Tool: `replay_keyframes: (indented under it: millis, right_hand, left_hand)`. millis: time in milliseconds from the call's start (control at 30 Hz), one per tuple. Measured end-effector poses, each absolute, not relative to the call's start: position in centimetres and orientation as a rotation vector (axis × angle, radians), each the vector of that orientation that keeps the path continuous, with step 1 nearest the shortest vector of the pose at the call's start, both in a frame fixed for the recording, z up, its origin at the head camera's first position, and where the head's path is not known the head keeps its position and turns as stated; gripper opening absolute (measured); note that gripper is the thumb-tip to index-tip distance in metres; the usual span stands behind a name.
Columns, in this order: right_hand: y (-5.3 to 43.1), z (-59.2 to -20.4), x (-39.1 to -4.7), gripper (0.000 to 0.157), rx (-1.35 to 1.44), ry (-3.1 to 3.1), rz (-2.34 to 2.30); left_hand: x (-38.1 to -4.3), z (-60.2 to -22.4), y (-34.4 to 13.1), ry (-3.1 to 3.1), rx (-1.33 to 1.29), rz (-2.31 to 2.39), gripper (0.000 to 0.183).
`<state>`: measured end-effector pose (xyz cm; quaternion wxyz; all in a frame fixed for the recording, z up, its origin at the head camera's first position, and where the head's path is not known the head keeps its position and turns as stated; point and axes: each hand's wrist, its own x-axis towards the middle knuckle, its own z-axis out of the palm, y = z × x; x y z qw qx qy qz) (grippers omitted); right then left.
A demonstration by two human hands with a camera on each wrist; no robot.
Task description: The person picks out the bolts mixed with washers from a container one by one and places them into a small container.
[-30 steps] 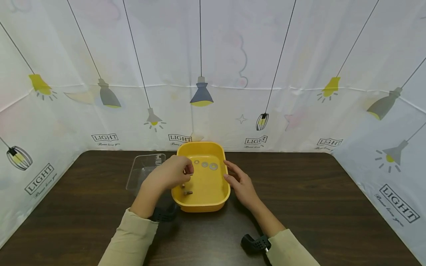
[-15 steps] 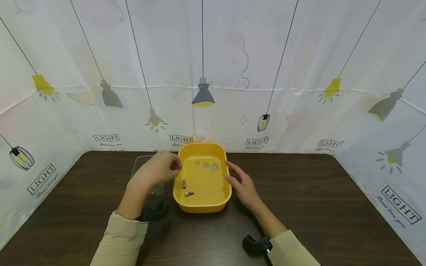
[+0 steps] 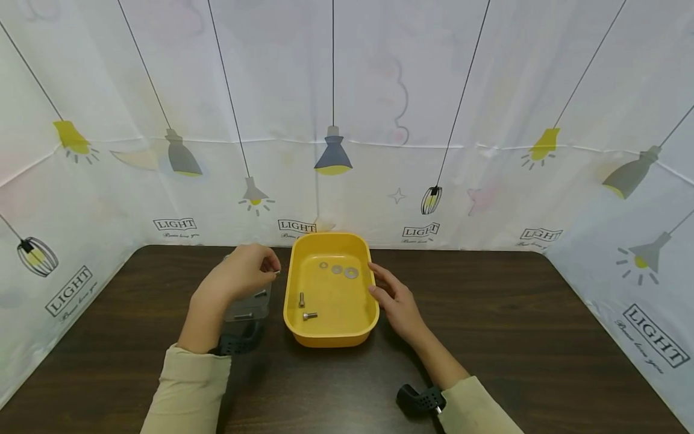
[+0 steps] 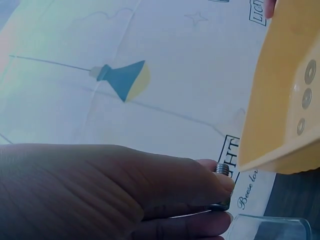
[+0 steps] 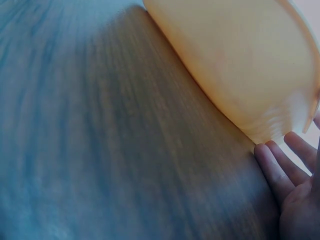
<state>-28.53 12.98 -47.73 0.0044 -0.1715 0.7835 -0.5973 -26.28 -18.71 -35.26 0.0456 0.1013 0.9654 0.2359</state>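
My left hand point(image 3: 238, 274) pinches a small metal screw point(image 4: 223, 169) between thumb and fingers; its threaded end sticks up in the left wrist view. That hand is over a clear plastic box point(image 3: 260, 308), left of a yellow tub point(image 3: 332, 343). Two screws show in the clear box, partly blocked by my wrist. Inside the tub lie an upright-pointing screw point(image 3: 301, 299), a sideways screw point(image 3: 310, 316) and three flat washers point(image 3: 351, 273) of different sizes. My right hand point(image 3: 398, 304) rests against the tub's right side with its fingers extended, as the right wrist view confirms.
A dark wooden table point(image 3: 488, 325) carries both containers. Behind it and at both sides hangs a white curtain point(image 3: 368, 90) printed with lamps. Each wrist wears a black strap device point(image 3: 420, 399).
My left hand has lifted a screw out of the yellow tub and moved left over the clear box. Two screws in the tub have come into full sight. The right hand stays at the tub.
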Motion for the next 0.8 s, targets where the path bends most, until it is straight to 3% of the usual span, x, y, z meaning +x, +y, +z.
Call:
replay_keyframes:
  millis: [333, 800]
  right_hand:
    - [13.2, -47.9, -28.6, 0.05, -0.541, 2.459, -1.865]
    - [13.0, -47.9, -28.6, 0.051, -0.538, 2.449, -1.869]
  left_hand:
    - [-26.7, -35.9, -19.7, 2.944, 0.329, 0.741, 0.007]
    - [-27.0, -36.5, -20.3, 2.914, 0.128, 0.671, 0.015]
